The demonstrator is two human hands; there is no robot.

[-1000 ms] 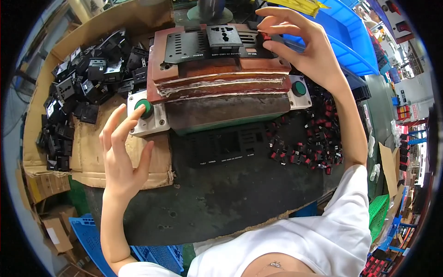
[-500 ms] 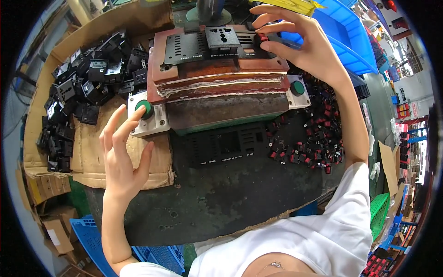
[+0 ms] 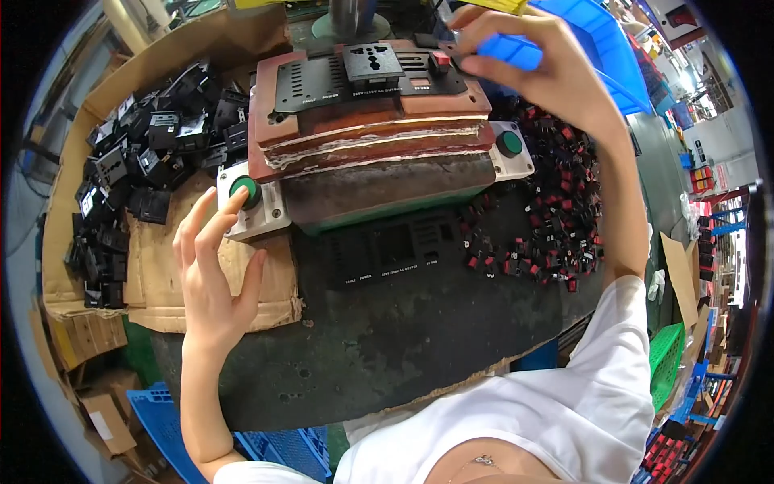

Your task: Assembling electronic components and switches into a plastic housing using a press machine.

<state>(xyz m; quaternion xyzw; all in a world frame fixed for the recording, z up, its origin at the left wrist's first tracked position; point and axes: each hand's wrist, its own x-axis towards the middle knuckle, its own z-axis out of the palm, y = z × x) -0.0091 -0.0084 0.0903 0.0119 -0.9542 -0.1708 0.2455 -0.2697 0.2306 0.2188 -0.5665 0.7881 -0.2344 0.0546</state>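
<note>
My left hand (image 3: pixel 216 282) rests a fingertip on the left green push button (image 3: pixel 246 194), its fingers apart and holding nothing. At the far right of the machine's red-brown block (image 3: pixel 278 145), my right hand (image 3: pixel 556 68) hovers slightly blurred, thumb and fingers apart. A black slotted panel (image 3: pixel 322 87) lies on that block. Set in this panel are a square black socket (image 3: pixel 373 63) and a small red-and-black rocker switch (image 3: pixel 439 61), which is nearest to my right fingertips. The right green push button (image 3: pixel 509 143) is untouched.
Another black panel (image 3: pixel 355 254) lies on the dark tabletop (image 3: pixel 387 339). Black sockets (image 3: pixel 153 161) fill a cardboard box (image 3: pixel 201 40) at left. A pile of red-and-black switches (image 3: pixel 556 218) spreads at right, and a blue crate (image 3: pixel 601 48) stands behind.
My right hand has let go of the red rocker switch and drawn off it, leaving it in the panel. My left finger stays at the green button. The view has shifted slightly.
</note>
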